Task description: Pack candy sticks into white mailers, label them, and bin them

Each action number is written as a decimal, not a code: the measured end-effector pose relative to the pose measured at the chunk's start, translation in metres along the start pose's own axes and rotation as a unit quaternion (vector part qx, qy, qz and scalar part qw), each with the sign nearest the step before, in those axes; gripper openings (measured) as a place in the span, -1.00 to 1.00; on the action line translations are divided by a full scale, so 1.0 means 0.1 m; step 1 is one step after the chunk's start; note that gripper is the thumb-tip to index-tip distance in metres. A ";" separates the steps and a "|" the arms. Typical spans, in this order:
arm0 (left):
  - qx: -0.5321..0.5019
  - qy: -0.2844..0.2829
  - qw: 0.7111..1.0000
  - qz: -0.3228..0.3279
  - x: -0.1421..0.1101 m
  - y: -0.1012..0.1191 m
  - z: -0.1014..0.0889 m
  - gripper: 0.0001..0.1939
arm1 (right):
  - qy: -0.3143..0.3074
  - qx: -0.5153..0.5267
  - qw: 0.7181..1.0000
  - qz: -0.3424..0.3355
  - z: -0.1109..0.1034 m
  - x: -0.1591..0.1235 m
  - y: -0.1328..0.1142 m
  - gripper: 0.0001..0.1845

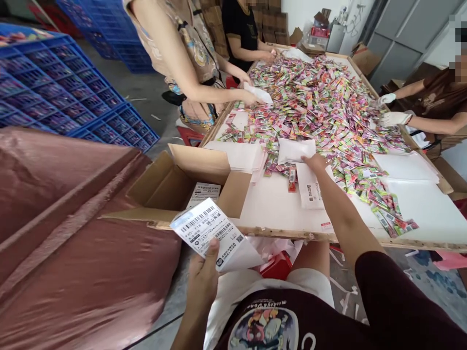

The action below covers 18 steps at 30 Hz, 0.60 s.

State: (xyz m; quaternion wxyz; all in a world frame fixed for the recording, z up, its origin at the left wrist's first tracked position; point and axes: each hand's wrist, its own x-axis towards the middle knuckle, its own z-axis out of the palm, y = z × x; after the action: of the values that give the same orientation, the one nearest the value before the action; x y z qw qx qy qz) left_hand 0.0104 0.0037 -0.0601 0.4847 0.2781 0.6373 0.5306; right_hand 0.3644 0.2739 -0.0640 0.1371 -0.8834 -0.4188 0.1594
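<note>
My left hand (204, 270) is closed on a folded strip of printed shipping labels (207, 231), with the thumb pressed on top. The labels carry barcodes and black print, and their white back hangs toward my lap. Over the table, my right hand (316, 163) has its fingers at the lower right corner of a plump white packet (294, 150) and pinches it there. Just below lies a flat white printed packet (309, 189), partly covered by my right hand and forearm. Small colourful sachets (314, 104) are heaped around and beyond both packets.
An opened cardboard box (171, 182) with labels inside stands left of the table. White sheets or bags (237, 155) are stacked beside it, more (406, 167) at right. Co-workers' hands (251, 95) and gloved hands (392, 118) work around the heap. Blue crates (54, 82) stand at left.
</note>
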 end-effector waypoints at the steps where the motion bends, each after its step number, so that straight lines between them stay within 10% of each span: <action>1: -0.007 0.000 1.000 -0.007 -0.02 0.00 0.01 -0.27 | -0.012 0.012 1.000 0.003 -0.01 0.06 -0.01 -0.36; 9: -0.057 -0.055 0.996 -0.027 -0.06 0.01 0.15 -0.28 | 0.097 0.251 0.939 -0.216 -0.40 -0.04 -0.23 -0.78; 14: -0.035 -0.041 0.998 0.028 -0.04 0.01 0.19 -0.36 | 0.272 0.141 0.853 -0.421 -0.95 -0.92 0.12 -0.86; 18: 0.004 -0.047 0.998 0.045 -0.14 0.08 0.25 -0.43 | 0.218 -0.007 0.887 -0.406 -0.57 -1.73 0.53 -0.80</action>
State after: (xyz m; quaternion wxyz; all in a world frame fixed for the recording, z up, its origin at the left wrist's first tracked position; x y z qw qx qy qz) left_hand 0.0373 0.0038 -0.0470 0.4886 0.3332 0.6023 0.5362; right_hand 0.3201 0.0997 -0.0030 0.2718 -0.6493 -0.7018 -0.1095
